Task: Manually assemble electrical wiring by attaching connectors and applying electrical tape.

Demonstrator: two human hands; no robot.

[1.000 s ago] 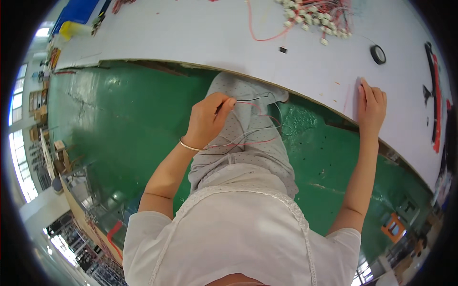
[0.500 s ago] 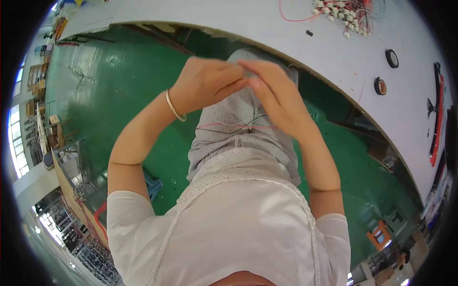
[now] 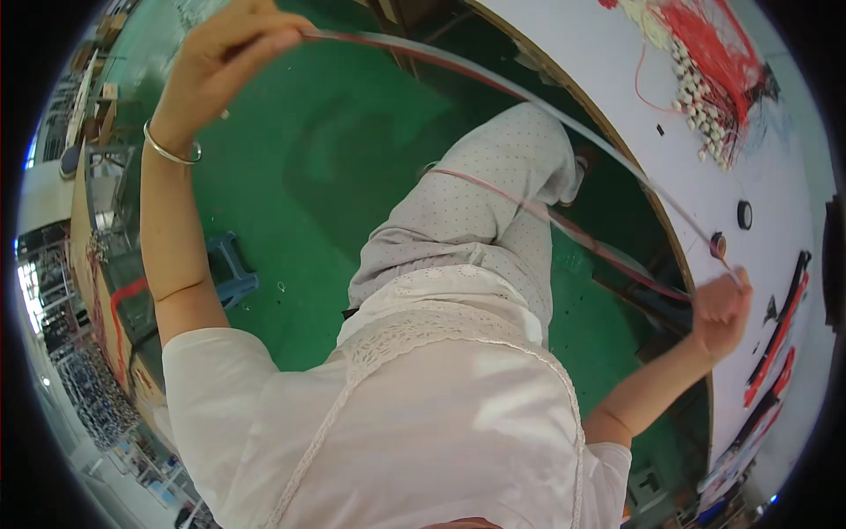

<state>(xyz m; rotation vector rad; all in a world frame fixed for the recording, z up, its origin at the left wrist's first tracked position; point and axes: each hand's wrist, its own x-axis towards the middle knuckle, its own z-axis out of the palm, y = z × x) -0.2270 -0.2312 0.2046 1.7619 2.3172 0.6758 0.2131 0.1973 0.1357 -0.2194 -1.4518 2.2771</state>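
Note:
A bundle of thin red and pale wires [image 3: 441, 55] is stretched in a long line between my two hands, smeared by motion. My left hand [image 3: 225, 66], raised at the upper left over the floor, pinches one end of the wires between thumb and fingers. At the right, by the table edge, my right hand [image 3: 723, 313] is closed around the wires farther along. From that hand a reddish trailing length [image 3: 608, 253] runs back across my legs.
On the white table [image 3: 608, 62] lies a heap of red wires [image 3: 705, 44] with white connectors [image 3: 701, 110]. Two tape rolls [image 3: 745, 214] and red-and-black bundles [image 3: 775, 339] lie closer to my right hand. A blue stool [image 3: 233, 269] stands on the green floor at the left.
My hands were together over my lap; now they are far apart, left hand to the upper left, right hand to the right, with the wires drawn out between them. My body has turned.

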